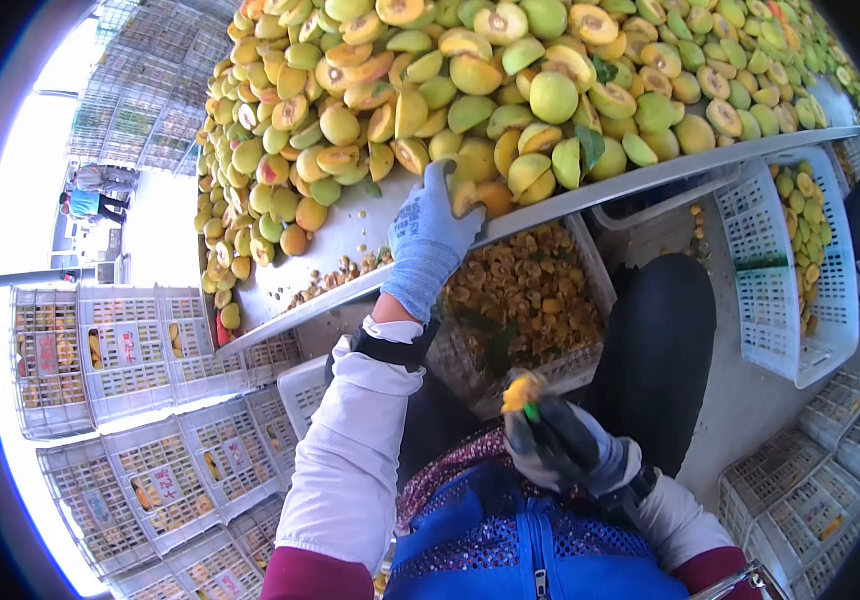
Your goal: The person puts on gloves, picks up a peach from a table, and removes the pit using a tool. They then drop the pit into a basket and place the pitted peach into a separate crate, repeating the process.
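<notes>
My left hand [432, 240], in a blue knit glove, reaches over the metal rim of the sorting table. Its thumb and finger curl around a yellow stone fruit [463, 194] at the pile's front edge. Halved and whole yellow-green stone fruits [470, 75] are heaped behind it. My right hand [565, 440], in a dark-coated glove, is closed in front of my chest around a small tool with a green part [531, 411]. A blurred yellow-orange piece of fruit [522, 392] shows at the tool's tip; the rest of the tool is hidden by the fingers.
Under the table edge [550, 208] stands a crate of brown pits and scraps [530, 290]. A white basket [765, 270] with fruit halves is at right. Stacked crates [140, 345] line the left; more crates [800, 510] stand lower right. Another person [95, 200] is far left.
</notes>
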Demonstrator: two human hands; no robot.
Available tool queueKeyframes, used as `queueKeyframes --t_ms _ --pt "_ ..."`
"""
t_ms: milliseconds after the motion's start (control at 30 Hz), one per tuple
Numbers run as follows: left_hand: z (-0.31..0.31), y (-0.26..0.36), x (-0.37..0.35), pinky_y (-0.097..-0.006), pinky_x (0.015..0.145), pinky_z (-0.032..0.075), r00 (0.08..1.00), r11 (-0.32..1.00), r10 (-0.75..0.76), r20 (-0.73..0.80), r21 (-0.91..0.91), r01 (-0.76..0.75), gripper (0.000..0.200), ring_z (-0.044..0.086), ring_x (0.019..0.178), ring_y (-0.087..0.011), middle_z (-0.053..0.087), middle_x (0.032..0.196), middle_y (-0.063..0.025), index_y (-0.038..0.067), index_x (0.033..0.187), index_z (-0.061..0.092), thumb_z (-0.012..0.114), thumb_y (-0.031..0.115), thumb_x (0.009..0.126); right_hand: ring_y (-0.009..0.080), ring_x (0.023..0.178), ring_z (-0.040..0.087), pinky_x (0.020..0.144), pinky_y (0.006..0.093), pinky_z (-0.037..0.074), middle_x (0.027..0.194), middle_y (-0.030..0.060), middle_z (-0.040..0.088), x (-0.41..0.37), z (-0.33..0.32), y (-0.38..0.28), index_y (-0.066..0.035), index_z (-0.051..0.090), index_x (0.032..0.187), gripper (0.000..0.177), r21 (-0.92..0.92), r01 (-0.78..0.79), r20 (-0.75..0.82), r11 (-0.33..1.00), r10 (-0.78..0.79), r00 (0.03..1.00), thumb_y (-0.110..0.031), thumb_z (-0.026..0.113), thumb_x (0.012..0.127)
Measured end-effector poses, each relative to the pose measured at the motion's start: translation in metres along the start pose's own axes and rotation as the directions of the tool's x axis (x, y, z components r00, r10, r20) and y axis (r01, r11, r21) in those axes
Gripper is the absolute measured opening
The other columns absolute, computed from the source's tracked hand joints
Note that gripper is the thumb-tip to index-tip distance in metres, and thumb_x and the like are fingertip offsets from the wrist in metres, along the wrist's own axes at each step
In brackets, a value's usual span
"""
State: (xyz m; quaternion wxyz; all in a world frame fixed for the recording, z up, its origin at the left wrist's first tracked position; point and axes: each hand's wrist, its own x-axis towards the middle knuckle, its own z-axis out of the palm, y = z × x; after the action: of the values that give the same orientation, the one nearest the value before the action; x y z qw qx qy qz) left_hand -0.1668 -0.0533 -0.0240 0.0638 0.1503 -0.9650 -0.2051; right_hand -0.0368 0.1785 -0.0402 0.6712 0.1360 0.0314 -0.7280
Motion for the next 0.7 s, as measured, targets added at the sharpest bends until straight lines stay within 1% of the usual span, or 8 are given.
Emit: queueKeyframes --t_ms 167,200,233,267,367,467,633,700 --pt "-0.045 0.022 -0.058 -0.0392 0.069 0.048 0.998 0.974 -0.029 0.048 -0.223 0.039 0.034 0.062 0.078 -0.0347 0.063 0.083 -0.0171 0.003 0.093 0.063 0.067 0.034 0.08 0.0078 0.038 0.037 0.033 0.0214 0.031 0.053 -0.0018 0.039 -0.006 0.014 -0.004 -0.004 0.056 0.096 0.048 -0.187 -0.062 -0.186 0.98 0.027 0.982 -0.049 0.038 0.096" --pt "-0.05 0.021 -0.077 -0.0383 0.067 0.047 0.997 0.955 -0.017 0.072 -0.293 0.038 0.031 0.062 0.075 -0.0349 0.063 0.079 -0.0175 0.003 0.091 0.063 0.064 0.032 0.083 0.0073 0.04 0.04 0.033 0.0205 0.031 0.056 -0.0012 0.045 -0.005 -0.004 -0.004 -0.003 0.055 0.105 0.046 -0.121 -0.042 0.063 0.992 0.05 0.997 -0.045 0.04 0.097" --pt "-0.054 0.02 -0.091 -0.0373 0.065 0.047 0.996 0.931 0.009 0.086 -0.365 0.023 0.029 0.062 0.072 -0.0351 0.062 0.075 -0.0178 0.002 0.089 0.063 0.062 0.03 0.086 0.0071 0.04 0.041 0.034 0.0202 0.031 0.058 -0.0005 0.047 -0.002 -0.009 0.001 -0.003 0.055 0.106 0.043 -0.272 0.059 -0.09 0.96 -0.087 0.992 -0.043 0.041 0.097" --pt "-0.056 0.01 -0.101 -0.0366 0.065 0.047 0.969 0.95 -0.058 0.242 -0.285 0.128 0.027 0.061 0.073 -0.0354 0.063 0.077 -0.0184 0.001 0.091 0.063 0.059 0.028 0.088 0.007 0.041 0.043 0.034 0.02 0.032 0.06 0.0002 0.049 0.004 -0.012 0.002 -0.003 0.055 0.107 0.04 -0.441 0.143 -0.207 0.886 -0.255 0.944 -0.04 0.043 0.097" --pt "-0.05 -0.001 -0.141 -0.0331 0.066 0.047 0.983 0.878 -0.086 0.16 -0.455 0.151 0.027 0.062 0.069 -0.0246 0.061 0.074 -0.0178 -0.002 0.094 0.062 0.056 0.024 0.09 0.0191 0.105 0.057 0.088 0.0291 0.046 0.112 0.0138 0.059 0.001 -0.013 0.015 0.001 0.045 0.128 0.041 -0.737 0.236 -0.205 0.633 -0.543 0.815 -0.016 0.052 0.091" --pt "-0.05 0.009 -0.168 -0.0266 0.072 0.047 0.932 0.624 -0.144 0.332 -0.701 0.346 0.03 0.059 0.078 -0.014 0.064 0.085 -0.0103 -0.004 0.1 0.061 0.049 0.024 0.095 0.0279 0.095 0.063 0.08 0.0367 0.049 0.1 0.0173 0.063 0.0 0.016 0.01 0.002 0.044 0.126 0.05 -0.977 0.198 0.2 -0.073 -0.624 0.756 -0.025 0.059 0.085" --pt "-0.041 0.011 -0.198 -0.0243 0.078 0.046 0.92 0.334 -0.231 0.317 -0.862 0.381 0.037 0.058 0.085 -0.0116 0.063 0.094 -0.0073 -0.005 0.107 0.059 0.043 0.027 0.098 0.0358 0.076 0.062 0.064 0.0445 0.048 0.08 0.0191 0.062 0.009 0.042 0.022 -0.004 0.049 0.106 0.039 -0.906 -0.08 0.209 -0.415 -0.604 0.769 -0.035 0.058 0.085" --pt "-0.046 0.012 -0.204 -0.0255 0.076 0.047 0.934 0.405 -0.241 0.262 -0.848 0.342 0.036 0.059 0.083 -0.0123 0.064 0.094 -0.0084 -0.005 0.106 0.059 0.042 0.026 0.098 0.0351 0.074 0.063 0.063 0.0437 0.049 0.079 0.018 0.062 0.008 0.048 0.025 -0.005 0.047 0.105 0.039 -0.871 -0.192 0.105 -0.451 -0.555 0.825 -0.037 0.058 0.085"
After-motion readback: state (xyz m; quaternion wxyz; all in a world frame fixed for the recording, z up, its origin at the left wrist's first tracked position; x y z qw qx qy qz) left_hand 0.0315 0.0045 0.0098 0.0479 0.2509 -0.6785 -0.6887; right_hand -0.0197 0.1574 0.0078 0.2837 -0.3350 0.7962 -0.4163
